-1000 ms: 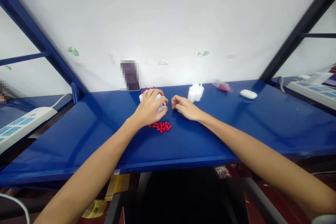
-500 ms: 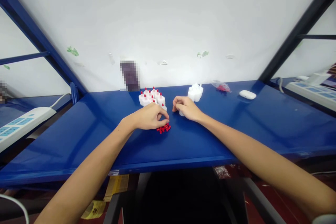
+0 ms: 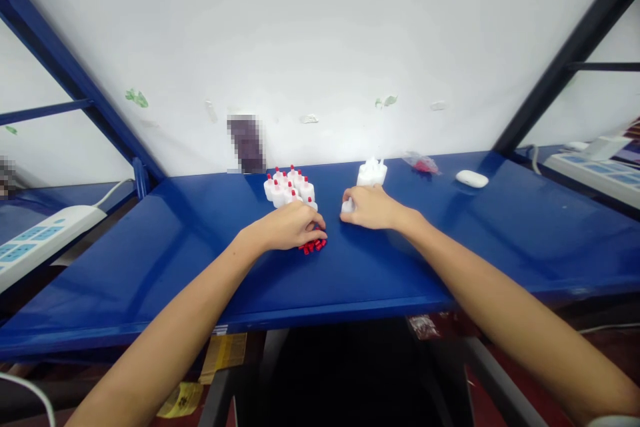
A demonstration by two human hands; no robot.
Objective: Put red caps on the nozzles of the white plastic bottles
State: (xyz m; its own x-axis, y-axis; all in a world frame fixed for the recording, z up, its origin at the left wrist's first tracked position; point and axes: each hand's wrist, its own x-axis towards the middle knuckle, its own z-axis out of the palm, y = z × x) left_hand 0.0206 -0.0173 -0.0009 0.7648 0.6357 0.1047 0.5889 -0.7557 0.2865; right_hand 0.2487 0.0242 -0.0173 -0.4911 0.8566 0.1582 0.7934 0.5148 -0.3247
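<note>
My left hand [image 3: 295,225] is bent over a small pile of red caps [image 3: 313,247], its thumb and fingertips close together and touching the pile. Whether a cap sits between those fingers is hidden. Fingers of my right hand [image 3: 374,207] curl round a small white bottle [image 3: 349,205], which is partly covered by the hand. Just behind my left hand stands a group of several white bottles with red caps [image 3: 290,188]. Past my right hand is a cluster of white bottles without red caps [image 3: 371,173].
A clear bag with something red inside [image 3: 421,163] and a white oval case [image 3: 472,179] lie at the back right of the blue table [image 3: 320,290]. Power strips stand at the left [image 3: 45,237] and right. Blue posts rise at both sides before a white wall.
My right hand has shifted right and closed round the small white bottle. My left hand has moved slightly right and lower, with its fingertips down at the red caps.
</note>
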